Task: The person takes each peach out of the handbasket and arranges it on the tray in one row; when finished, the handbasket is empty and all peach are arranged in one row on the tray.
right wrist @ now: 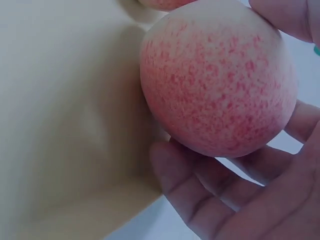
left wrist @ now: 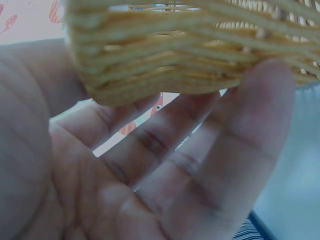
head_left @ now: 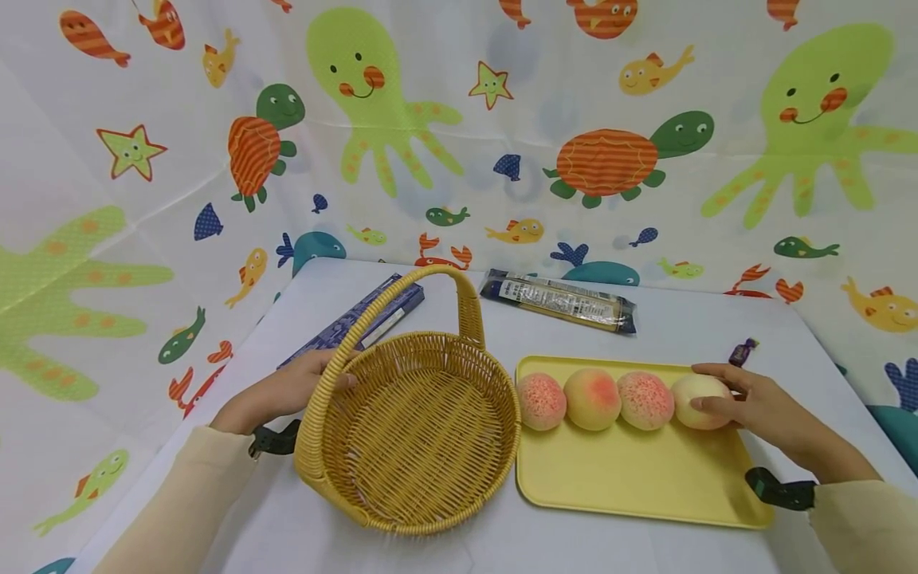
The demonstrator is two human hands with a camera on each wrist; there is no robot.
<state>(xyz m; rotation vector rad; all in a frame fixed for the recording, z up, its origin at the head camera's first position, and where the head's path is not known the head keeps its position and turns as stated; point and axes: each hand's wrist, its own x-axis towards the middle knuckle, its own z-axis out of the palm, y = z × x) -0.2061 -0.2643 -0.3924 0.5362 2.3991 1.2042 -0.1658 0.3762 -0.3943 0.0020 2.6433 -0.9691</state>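
Note:
A yellow wicker basket [head_left: 430, 446] with an arched handle stands at centre left; bare weave covers its visible bottom. My left hand [head_left: 287, 391] grips its left side by the rim, and in the left wrist view fingers [left wrist: 200, 165] reach under the basket's wall [left wrist: 165, 55]. Just right of it lies a yellow tray [head_left: 645, 486], bearing a row of peaches along its back edge. My right hand [head_left: 760, 406] holds the pale rightmost peach [head_left: 699, 402], whose pink-speckled side shows in the right wrist view. Beside it sit a speckled peach [head_left: 645, 400], a yellow-red peach [head_left: 592, 399] and another speckled peach [head_left: 542, 402].
Behind the basket lies a long purple box [head_left: 402, 299], partly hidden by the handle. A flat clear-and-blue packet [head_left: 559, 303] lies at the back of the white table. A small purple wrapped candy [head_left: 743, 351] is behind the tray's right corner. A patterned curtain [head_left: 516, 104] hangs beyond.

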